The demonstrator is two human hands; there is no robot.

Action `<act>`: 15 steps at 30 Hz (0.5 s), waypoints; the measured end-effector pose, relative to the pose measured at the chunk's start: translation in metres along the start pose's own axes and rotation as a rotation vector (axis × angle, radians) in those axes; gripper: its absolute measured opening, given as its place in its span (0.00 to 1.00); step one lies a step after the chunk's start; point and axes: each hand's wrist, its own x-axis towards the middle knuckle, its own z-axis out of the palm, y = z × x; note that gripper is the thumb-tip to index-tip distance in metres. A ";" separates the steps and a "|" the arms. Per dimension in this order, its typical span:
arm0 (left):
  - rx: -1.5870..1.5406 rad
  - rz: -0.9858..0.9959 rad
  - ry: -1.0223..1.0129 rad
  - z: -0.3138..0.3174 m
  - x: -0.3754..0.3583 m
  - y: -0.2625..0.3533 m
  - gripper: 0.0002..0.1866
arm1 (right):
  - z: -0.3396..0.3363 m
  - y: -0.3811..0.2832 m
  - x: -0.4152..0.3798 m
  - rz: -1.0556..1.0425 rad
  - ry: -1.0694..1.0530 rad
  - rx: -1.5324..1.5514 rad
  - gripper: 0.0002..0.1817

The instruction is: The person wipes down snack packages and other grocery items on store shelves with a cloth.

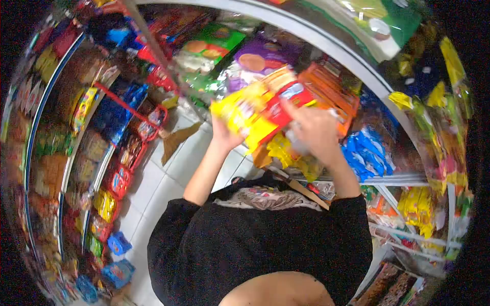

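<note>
My left hand (224, 131) is closed on the left end of a yellow and red packet (255, 112), tilted in front of the shelf. At the packet's right side is my right hand (312, 125), blurred by motion, with a finger pointing toward the red part. Whether it grips anything cannot be made out. Beyond the packet lie a purple packet (258, 55) and a green packet (213, 43). Orange packets (332, 92) are just behind my right hand, and yellow wrappers (286, 152) hang below it.
Curved shelves of snack packets stand at the left, with a blue-edged shelf rail (38, 112). Blue packets (366, 153) lie at the right, above a rack of yellow packets (416, 206). A brown cardboard piece (178, 140) is over the white tiled floor (166, 188).
</note>
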 end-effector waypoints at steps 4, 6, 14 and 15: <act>-0.100 0.095 -0.204 -0.030 -0.036 0.016 0.34 | 0.023 -0.048 0.013 -0.365 -0.109 0.077 0.23; -0.104 0.184 -0.171 -0.033 -0.056 0.025 0.33 | 0.021 -0.055 0.028 -0.540 -0.173 0.524 0.22; -0.159 0.523 -0.072 -0.040 -0.135 0.034 0.30 | 0.048 -0.189 0.060 -0.649 0.238 0.867 0.23; -0.159 0.564 -0.059 -0.039 -0.146 0.037 0.29 | 0.051 -0.198 0.058 -0.675 0.235 0.890 0.23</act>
